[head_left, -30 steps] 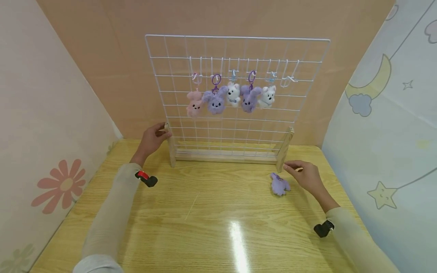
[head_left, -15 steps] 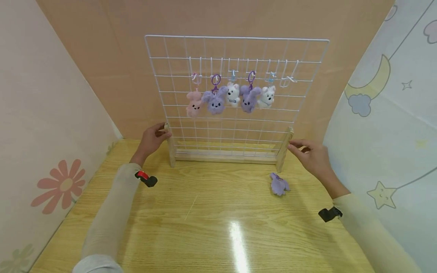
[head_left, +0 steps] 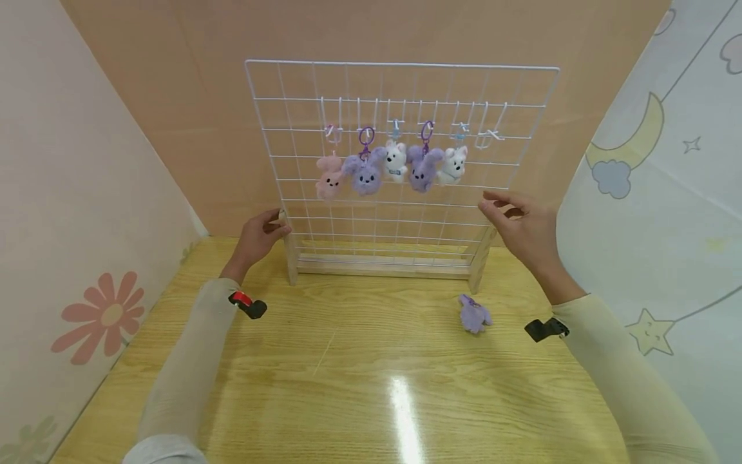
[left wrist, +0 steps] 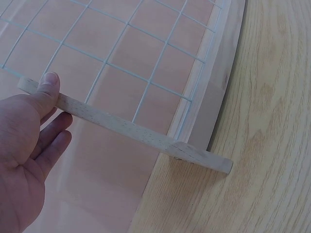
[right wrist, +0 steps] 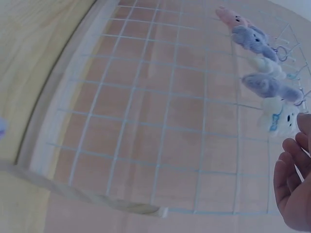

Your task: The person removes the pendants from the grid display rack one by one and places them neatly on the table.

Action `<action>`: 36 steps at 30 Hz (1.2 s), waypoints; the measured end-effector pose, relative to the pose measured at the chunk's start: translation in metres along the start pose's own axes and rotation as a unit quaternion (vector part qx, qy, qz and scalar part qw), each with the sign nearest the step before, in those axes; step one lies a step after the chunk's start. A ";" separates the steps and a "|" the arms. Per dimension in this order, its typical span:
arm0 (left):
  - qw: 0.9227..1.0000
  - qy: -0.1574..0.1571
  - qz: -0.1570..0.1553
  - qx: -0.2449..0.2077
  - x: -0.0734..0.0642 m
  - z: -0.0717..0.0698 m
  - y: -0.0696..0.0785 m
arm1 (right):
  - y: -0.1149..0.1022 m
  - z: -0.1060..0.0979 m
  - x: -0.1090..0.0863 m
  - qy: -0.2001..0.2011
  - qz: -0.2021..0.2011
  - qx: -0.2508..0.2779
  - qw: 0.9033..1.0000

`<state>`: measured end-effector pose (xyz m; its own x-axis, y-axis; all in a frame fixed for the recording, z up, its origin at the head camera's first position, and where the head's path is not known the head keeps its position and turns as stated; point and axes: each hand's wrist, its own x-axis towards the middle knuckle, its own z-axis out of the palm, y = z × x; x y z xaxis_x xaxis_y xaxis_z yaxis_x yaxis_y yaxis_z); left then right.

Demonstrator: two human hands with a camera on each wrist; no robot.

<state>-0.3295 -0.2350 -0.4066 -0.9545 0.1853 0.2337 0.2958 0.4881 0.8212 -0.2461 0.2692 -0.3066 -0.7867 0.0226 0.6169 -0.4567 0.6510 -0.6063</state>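
Note:
A white wire grid rack (head_left: 400, 63) stands upright in a wooden stand. My left hand (head_left: 255, 238) grips the top of the stand's left post (left wrist: 112, 120), thumb on the near face and fingers behind. By the grid's right edge my right hand (head_left: 529, 235) is raised above the right post (head_left: 480, 263), its fingers loosely bent and holding nothing. From the grid's hooks hang a pink plush keychain (head_left: 330, 177), purple rabbit keychains (head_left: 366, 175) and white dog keychains (head_left: 396, 160). Another purple plush keychain (head_left: 475, 314) lies on the table in front of the right post.
Bare hooks (head_left: 489, 134) stick out at the grid's right end. Behind the rack rises a tan backdrop (head_left: 203, 129). Patterned side panels (head_left: 666, 225) border the wooden table (head_left: 348, 361) left and right.
My right hand has risen from the foot of the right post to above its top, beside the grid. The left hand has stayed on its post.

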 end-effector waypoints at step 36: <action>1.000 0.006 0.009 -0.008 0.008 0.001 -0.022 | -0.043 0.043 0.065 0.125 0.023 0.116 0.985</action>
<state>-0.3437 -0.2431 -0.4229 -0.9496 0.1825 0.2547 0.3118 0.4709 0.8252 -0.2956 0.2095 -0.2619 -0.6950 0.2525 0.6732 -0.5291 0.4544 -0.7167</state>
